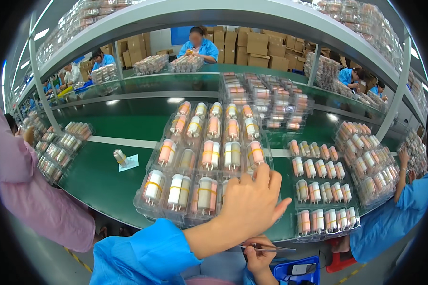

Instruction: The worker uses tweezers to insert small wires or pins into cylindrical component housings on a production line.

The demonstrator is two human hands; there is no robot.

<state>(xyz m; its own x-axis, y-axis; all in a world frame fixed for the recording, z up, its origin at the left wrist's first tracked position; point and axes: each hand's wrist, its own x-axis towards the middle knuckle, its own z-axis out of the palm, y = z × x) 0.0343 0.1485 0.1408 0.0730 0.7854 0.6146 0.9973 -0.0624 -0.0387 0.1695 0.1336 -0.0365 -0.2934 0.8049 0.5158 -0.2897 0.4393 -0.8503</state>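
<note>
A clear plastic tray [150, 209] lies in front of me, filled with rows of small banded cylinders [179, 191] in white, pink and grey, with yellow bands and short pins. Over its near right part reaches my left hand [247, 199], its thumb held apart and its fingers bent down. The fingertips are at a pink cylinder pair [255, 153]; whether they touch it I cannot tell. Low in front of my body, my right hand [259, 259] is closed on a thin flat sheet [273, 248], seen nearly edge-on.
A loose cylinder bundle [120, 157] sits by a pale paper slip [129, 163] on the green table [104, 190]. Filled trays [324, 194] stand at right, with stacks [271, 99] behind. A blue bin [297, 270] is below. Co-workers sit around.
</note>
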